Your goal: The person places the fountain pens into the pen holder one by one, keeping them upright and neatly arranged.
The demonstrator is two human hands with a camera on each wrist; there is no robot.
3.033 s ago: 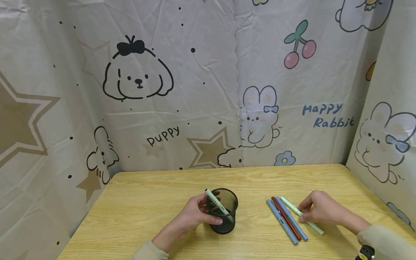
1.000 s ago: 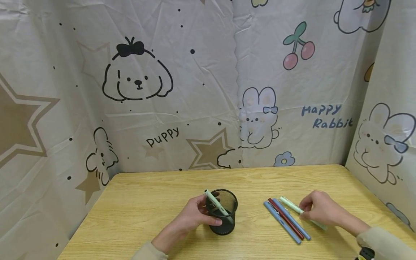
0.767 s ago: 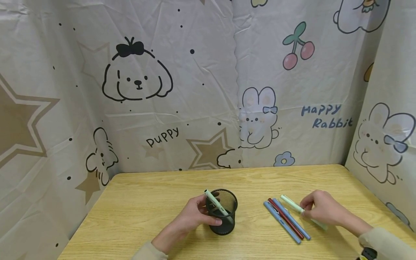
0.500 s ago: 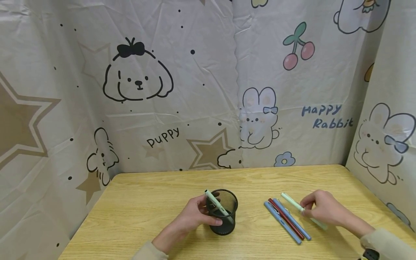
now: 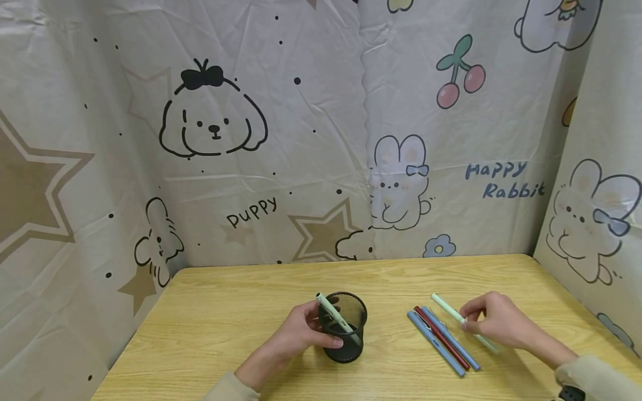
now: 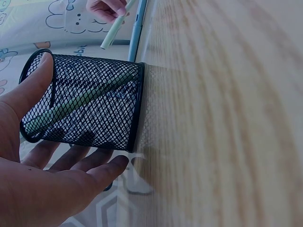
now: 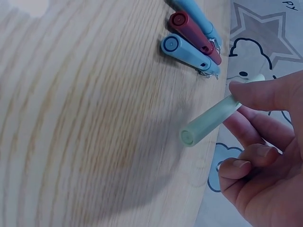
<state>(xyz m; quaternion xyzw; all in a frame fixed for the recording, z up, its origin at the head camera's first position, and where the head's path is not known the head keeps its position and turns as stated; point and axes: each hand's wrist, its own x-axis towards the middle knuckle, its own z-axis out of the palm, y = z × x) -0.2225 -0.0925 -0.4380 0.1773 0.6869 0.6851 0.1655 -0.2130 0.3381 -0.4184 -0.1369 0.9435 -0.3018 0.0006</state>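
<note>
My left hand (image 5: 297, 332) grips a black mesh pen holder (image 5: 346, 352) that stands upright on the table, its thumb on the near side and its fingers behind. Inside the holder leans a light green pen (image 5: 332, 312), its top above the rim. To the right, my right hand (image 5: 504, 322) pinches another light green pen (image 7: 208, 122) between thumb and fingers. That pen is raised a little off the tabletop in both wrist views. Just left of it lie a blue pen (image 5: 435, 343), a dark red pen (image 5: 446, 343) and a second blue pen (image 5: 460, 346), side by side.
The wooden table (image 5: 241, 301) carries all of these things. A printed cloth (image 5: 311, 139) with cartoon figures hangs behind the table and along its sides. On the right wrist is a dark watch (image 5: 572, 393).
The right hand has lifted its light green pen and drawn it away from the three other pens. Those pens have shifted slightly since the oldest frame. The left hand and holder stay nearly still.
</note>
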